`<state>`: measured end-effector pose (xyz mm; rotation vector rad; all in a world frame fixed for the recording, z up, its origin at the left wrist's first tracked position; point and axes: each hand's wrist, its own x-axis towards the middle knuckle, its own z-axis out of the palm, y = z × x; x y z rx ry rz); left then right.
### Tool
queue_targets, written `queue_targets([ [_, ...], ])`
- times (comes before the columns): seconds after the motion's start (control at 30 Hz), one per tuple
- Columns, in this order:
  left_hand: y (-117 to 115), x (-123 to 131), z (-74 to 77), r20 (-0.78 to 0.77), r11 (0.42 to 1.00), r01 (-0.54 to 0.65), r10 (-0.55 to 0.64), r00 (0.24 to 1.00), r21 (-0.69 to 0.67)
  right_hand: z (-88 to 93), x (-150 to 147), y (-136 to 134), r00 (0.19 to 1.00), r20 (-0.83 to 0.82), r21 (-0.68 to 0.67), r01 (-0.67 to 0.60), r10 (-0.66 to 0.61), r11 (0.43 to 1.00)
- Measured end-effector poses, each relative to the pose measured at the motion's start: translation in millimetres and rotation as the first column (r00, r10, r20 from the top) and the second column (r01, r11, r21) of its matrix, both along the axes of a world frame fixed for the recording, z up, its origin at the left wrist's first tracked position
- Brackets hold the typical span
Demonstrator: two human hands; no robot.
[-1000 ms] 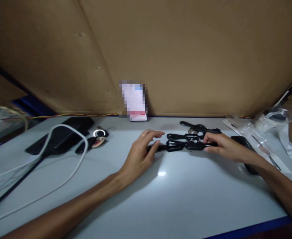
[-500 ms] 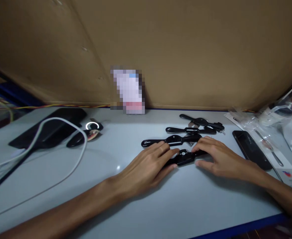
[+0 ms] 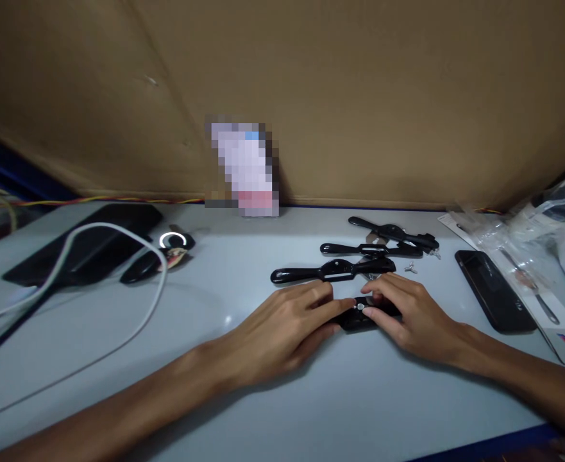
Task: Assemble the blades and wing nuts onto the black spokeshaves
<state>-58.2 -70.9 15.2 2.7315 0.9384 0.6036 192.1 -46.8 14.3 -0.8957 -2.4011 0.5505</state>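
Observation:
A black two-handled metal tool (image 3: 359, 321) lies on the grey table (image 3: 244, 410) under both hands. My left hand (image 3: 306, 314) is closed on its left part, the index finger stretched toward the middle. My right hand (image 3: 402, 308) has its thumb and fingertips at a small silver screw (image 3: 360, 307) in the tool's centre; whether they pinch it is too small to tell. Just behind lies a similar black tool (image 3: 337, 269), with two more, one in the middle (image 3: 378, 249) and one at the back (image 3: 395, 232). A small silver wing screw (image 3: 411, 267) lies near them.
At the right are a black phone (image 3: 496, 292), a packaged tool on white card (image 3: 564, 327) and clear plastic wrapping (image 3: 508, 244). A black case (image 3: 94, 244), a white cable (image 3: 160, 295) and a lit ring (image 3: 173, 240) are at the left. A cardboard wall (image 3: 359, 96) stands behind.
My right hand's fingertips have moved left to the middle of the tool. The small wing screw behind that hand is now visible. The view has shifted slightly.

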Motion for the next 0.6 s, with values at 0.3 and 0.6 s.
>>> queue_targets([
  [0.3,0.7,-2.7,2.8,0.06,0.992,0.067,-0.06,0.996,-0.111,0.5,-2.4,-0.5,0.997,0.037,0.062,-0.065,0.063,0.996],
  [0.6,-0.1,-2.6,3.8,0.158,0.978,0.079,-0.048,0.986,-0.193,-0.1,-2.8,-1.2,0.989,0.115,0.188,-0.111,0.091,0.976],
])
